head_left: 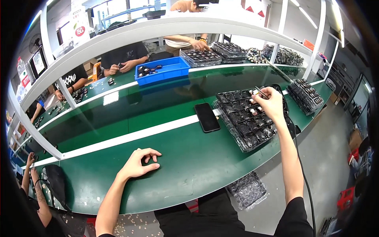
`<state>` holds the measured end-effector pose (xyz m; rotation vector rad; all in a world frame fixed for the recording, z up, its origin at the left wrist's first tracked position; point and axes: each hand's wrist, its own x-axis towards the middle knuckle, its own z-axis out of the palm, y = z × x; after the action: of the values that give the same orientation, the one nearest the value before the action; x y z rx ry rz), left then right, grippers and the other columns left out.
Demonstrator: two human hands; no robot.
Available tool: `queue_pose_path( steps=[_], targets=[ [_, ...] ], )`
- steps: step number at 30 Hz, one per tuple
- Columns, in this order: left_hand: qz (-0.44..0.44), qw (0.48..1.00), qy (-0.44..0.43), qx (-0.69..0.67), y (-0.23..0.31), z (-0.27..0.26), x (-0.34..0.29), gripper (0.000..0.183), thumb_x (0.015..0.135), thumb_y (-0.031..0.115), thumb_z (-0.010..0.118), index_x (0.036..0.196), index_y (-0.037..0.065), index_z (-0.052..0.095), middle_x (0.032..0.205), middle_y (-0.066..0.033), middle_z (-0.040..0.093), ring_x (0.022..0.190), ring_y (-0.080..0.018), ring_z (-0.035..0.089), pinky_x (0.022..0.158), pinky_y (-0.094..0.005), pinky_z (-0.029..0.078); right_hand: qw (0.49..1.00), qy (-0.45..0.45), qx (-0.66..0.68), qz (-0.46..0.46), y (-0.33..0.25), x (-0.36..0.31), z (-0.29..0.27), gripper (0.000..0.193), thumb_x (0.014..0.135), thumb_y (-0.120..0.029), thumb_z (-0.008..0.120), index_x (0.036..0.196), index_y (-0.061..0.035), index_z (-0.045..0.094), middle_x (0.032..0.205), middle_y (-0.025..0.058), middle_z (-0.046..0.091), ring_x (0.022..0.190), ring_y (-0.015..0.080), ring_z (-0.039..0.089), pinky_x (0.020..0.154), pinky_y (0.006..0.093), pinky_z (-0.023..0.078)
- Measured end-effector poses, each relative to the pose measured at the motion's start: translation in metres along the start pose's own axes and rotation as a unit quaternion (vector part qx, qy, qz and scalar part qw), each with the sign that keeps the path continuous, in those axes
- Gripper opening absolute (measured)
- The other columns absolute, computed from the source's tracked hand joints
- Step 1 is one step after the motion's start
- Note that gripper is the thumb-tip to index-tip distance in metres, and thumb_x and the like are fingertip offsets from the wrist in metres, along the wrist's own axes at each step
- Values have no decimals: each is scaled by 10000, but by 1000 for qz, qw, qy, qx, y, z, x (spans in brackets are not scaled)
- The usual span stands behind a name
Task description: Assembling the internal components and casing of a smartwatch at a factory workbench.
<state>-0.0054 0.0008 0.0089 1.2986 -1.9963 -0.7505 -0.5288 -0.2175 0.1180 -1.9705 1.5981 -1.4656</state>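
Note:
My left hand (137, 163) rests on the green table with its fingers loosely curled, thumb apart and nothing held. Over the far edge of a black compartment tray (248, 125), my right hand (271, 103) pinches a slim grey metal tool that looks like a pair of tweezers (259, 92). Its tip points down at the tray's top row. Small white and copper-coloured parts (254, 112) sit in a few compartments beside my fingers. The tray lies on other clear plastic trays. Left of it lies a black phone (207, 117), screen up.
A black cable (302, 170) hangs past my right forearm. Another tray stack (304, 96) stands at the right. A blue bin (162, 71) with dark parts sits across the white rail. Co-workers' hands (200, 44) work opposite. A black bag (55, 183) lies at the left.

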Motion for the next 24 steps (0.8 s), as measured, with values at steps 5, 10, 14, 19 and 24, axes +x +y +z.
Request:
queue_pose_path(
  steps=[5, 10, 14, 19, 24],
  targets=[
    [-38, 999, -1, -5, 8, 2, 5, 400, 851, 181, 933, 1230, 110, 827, 944, 20, 754, 750, -132, 527, 848, -318, 433, 974, -14, -200, 110, 43, 16, -44, 490, 800, -450, 942, 1022, -26, 836, 915, 111, 836, 863, 246, 820, 854, 394, 628],
    [-21, 1000, 13, 2, 8, 0, 4, 399, 810, 119, 915, 1196, 63, 830, 919, -14, 760, 720, -126, 509, 733, -299, 452, 950, -22, -284, 126, 55, -5, -58, 485, 780, -476, 929, 983, -46, 834, 938, 141, 832, 916, 303, 823, 885, 430, 630],
    [-40, 999, -1, -2, 7, 2, 5, 395, 838, 170, 936, 1218, 123, 836, 947, 20, 755, 746, -138, 539, 856, -318, 428, 944, 7, -310, 109, 58, -26, -68, 465, 763, -460, 941, 950, -49, 829, 969, 149, 830, 922, 319, 813, 886, 438, 630],
    [-19, 999, 17, 25, 9, -2, -1, 413, 803, 120, 928, 1204, 93, 831, 928, -2, 761, 734, -134, 523, 788, -317, 449, 942, -31, -312, 117, 63, -29, -63, 546, 781, -466, 967, 1097, -36, 847, 1037, 166, 843, 982, 333, 827, 909, 449, 630],
    [-16, 1000, 1, -23, 2, 0, 3, 379, 875, 183, 929, 1235, 117, 832, 928, 19, 758, 736, -131, 533, 751, -321, 463, 996, -55, -64, 26, 28, -35, -36, 317, 919, -152, 922, 1150, 25, 796, 985, 98, 808, 870, 148, 739, 815, 319, 593]
  ],
)
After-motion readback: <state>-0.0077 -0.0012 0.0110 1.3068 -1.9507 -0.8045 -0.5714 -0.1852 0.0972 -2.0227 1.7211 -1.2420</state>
